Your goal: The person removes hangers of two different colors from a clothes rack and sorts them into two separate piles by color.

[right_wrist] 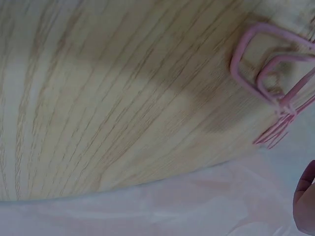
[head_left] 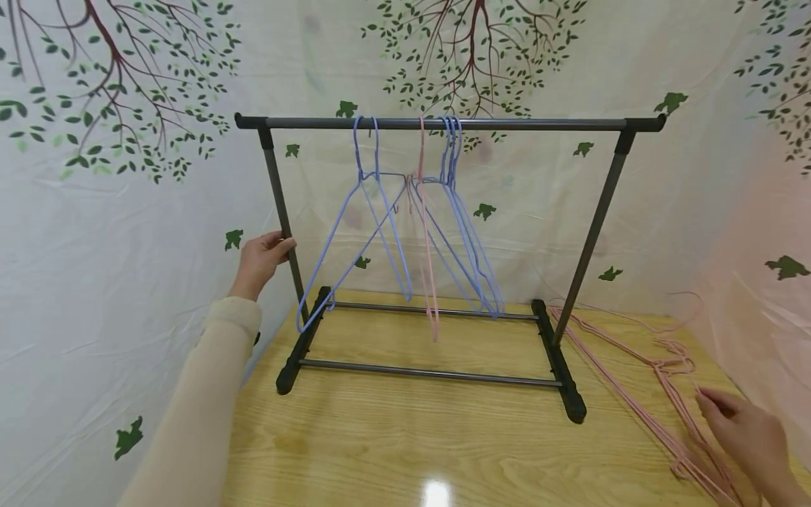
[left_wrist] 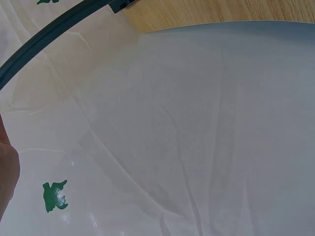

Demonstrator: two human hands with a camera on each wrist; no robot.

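Note:
My left hand (head_left: 262, 259) grips the left post (head_left: 276, 186) of a dark metal clothes rack, thumb in front; only its edge shows in the left wrist view. Several blue wire hangers (head_left: 465, 239) hang from the top rail (head_left: 538, 124), right of a pink hanger (head_left: 426, 232). Further left hang two more blue hangers (head_left: 329, 243). At the right, my right hand (head_left: 744, 429) has thumb and forefinger together at a thin pink end among the loose pink hangers (head_left: 662, 370). In the right wrist view, pink hanger wire (right_wrist: 246, 44) shows beside it, and the fingertips are hidden.
The rack's black feet (head_left: 560, 373) stand on a wood-grain table (head_left: 393, 443), joined by two lower bars (head_left: 431, 372). Pink hangers lie in a tangle right of the rack. A pale cloth (head_left: 304, 63) with printed branches and leaves hangs behind and at both sides.

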